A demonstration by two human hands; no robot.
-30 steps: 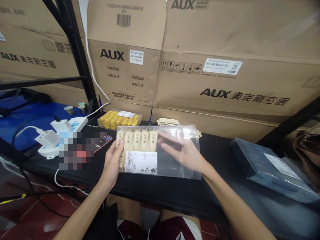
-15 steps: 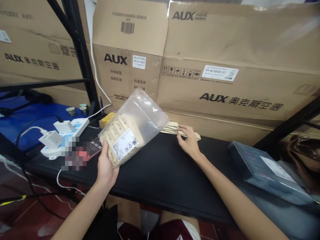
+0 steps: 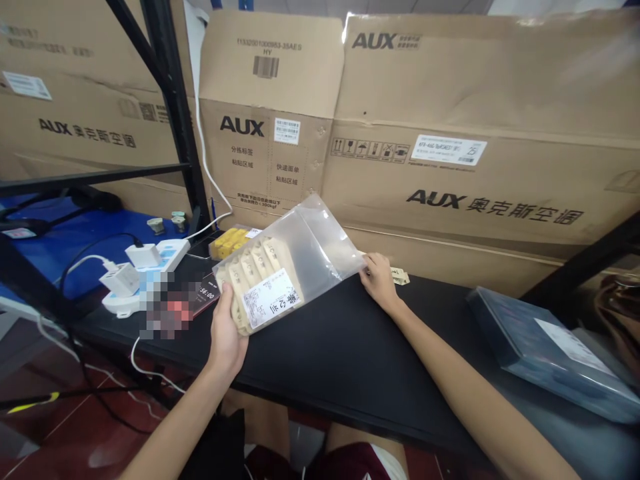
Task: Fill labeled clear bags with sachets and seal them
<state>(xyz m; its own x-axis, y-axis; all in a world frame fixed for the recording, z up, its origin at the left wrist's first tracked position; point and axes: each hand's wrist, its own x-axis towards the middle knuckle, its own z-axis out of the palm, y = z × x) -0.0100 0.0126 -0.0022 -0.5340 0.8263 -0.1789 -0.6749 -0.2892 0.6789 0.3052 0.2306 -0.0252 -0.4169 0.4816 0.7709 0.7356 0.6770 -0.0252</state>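
My left hand (image 3: 227, 333) is closed around the lower left end of a clear plastic bag (image 3: 320, 233). The bag is tilted, its flat upper part pointing right and away from me. Several beige packets (image 3: 257, 260) stand in a row inside, behind a white printed label (image 3: 270, 297). At the bag's far right corner, my right hand (image 3: 377, 277) has its fingers closed on the plastic edge; whether they also hold a packet is hidden. Just beyond that hand, a loose beige packet (image 3: 399, 275) lies on the black table (image 3: 340, 353).
A yellow pack (image 3: 229, 243) sits behind the bag. To the left are a phone (image 3: 204, 293) and a white power strip (image 3: 123, 303) with chargers and cables. A dark plastic-wrapped box (image 3: 545, 353) lies at right. Large cardboard cartons (image 3: 450, 220) stand behind the table.
The bag has tipped towards the right, bringing its corner to my right hand. My right hand's fingers, which were apart at the loose packets, have closed. The view has shifted slightly.
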